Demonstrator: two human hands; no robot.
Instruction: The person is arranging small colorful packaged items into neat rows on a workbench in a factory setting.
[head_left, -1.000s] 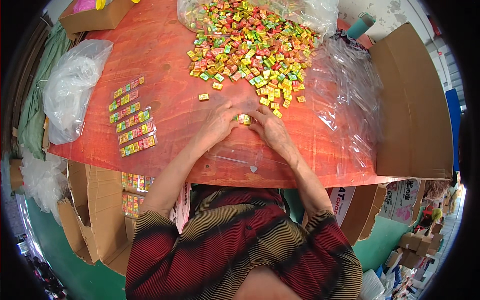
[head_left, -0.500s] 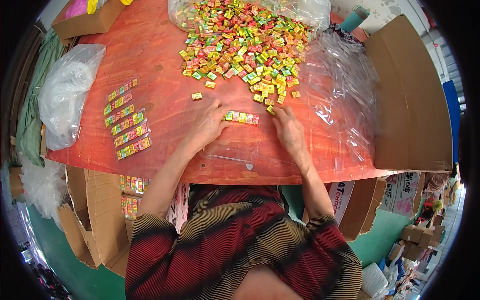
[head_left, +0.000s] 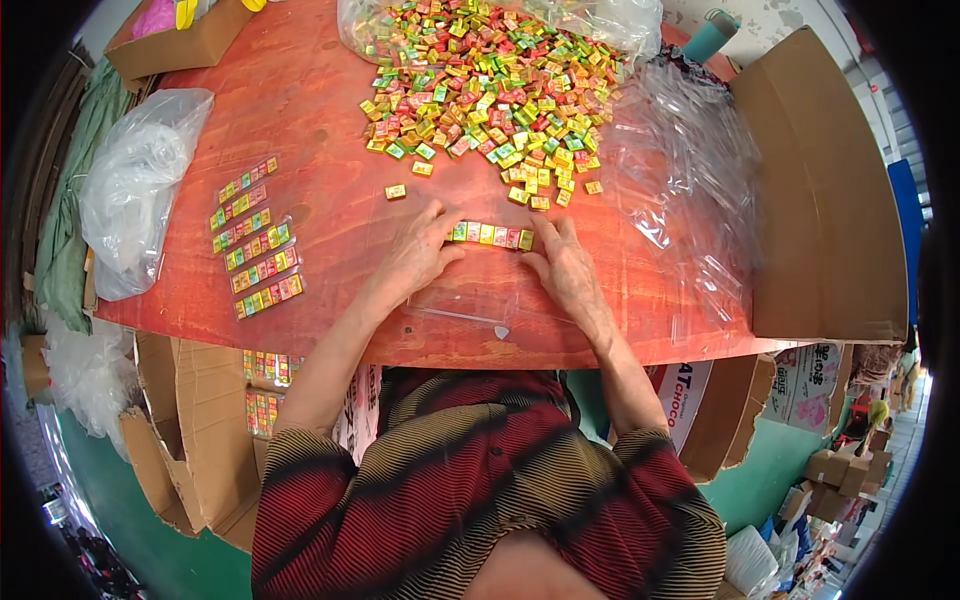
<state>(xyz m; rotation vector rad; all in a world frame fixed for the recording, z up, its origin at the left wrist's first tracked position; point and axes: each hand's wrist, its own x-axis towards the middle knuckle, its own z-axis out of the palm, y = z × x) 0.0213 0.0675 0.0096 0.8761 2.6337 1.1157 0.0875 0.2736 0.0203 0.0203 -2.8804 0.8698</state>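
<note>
A straight row of tiny colourful boxes lies on the red table in front of me, in yellow, green, red and white. My left hand grips the row's left end with its thumb and fingers. At the other end, my right hand has thumb and forefinger closed on the last small yellow box, against the row. Just beyond the hands spreads a big heap of the same little boxes. One loose yellow box sits apart, past my left hand.
Several finished-looking rows of boxes lie at the left, beside a clear plastic bag. Clear plastic sleeves pile up at the right, near an upright cardboard box. A clear flat sleeve lies nearer me. Open cartons stand below the table edge.
My right hand has drawn a yellow box toward me and left, onto the row's right end. The row is now one box longer. My left hand stays at its left end.
</note>
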